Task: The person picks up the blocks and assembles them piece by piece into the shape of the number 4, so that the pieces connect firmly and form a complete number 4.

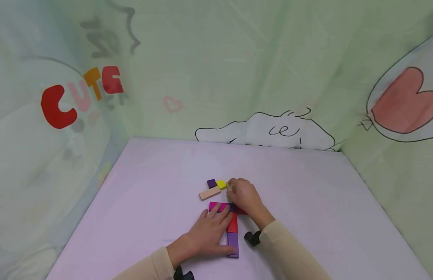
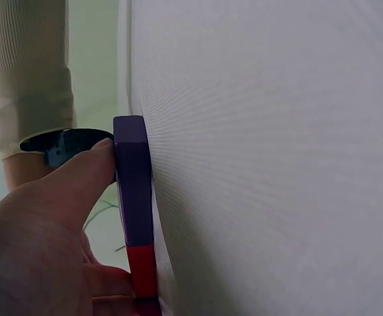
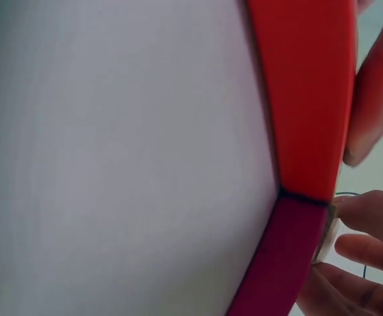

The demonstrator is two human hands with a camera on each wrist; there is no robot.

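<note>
My left hand (image 1: 208, 233) rests with fingers spread over a T of flat blocks. Its fingertips touch the magenta block (image 1: 214, 206) and dark purple block (image 1: 232, 208) of the crossbar; its thumb lies on the purple block (image 1: 233, 241) at the stem's foot. Between them in the stem is a red block (image 1: 232, 223). The crossbar's crimson block (image 1: 241, 211) is partly covered by my right hand (image 1: 246, 195), whose thumb and fingers pinch a small pale block (image 1: 228, 186), mostly hidden. Beside that lie a yellow block (image 1: 221, 184), a small dark purple block (image 1: 211, 183) and a light wooden block (image 1: 209, 193).
The blocks lie on a pale pinkish tabletop (image 1: 160, 182). Printed fabric walls (image 1: 202, 77) stand at the back and both sides. A black wrist device (image 1: 252, 238) hangs under the right sleeve, and another (image 1: 183, 274) by the left one.
</note>
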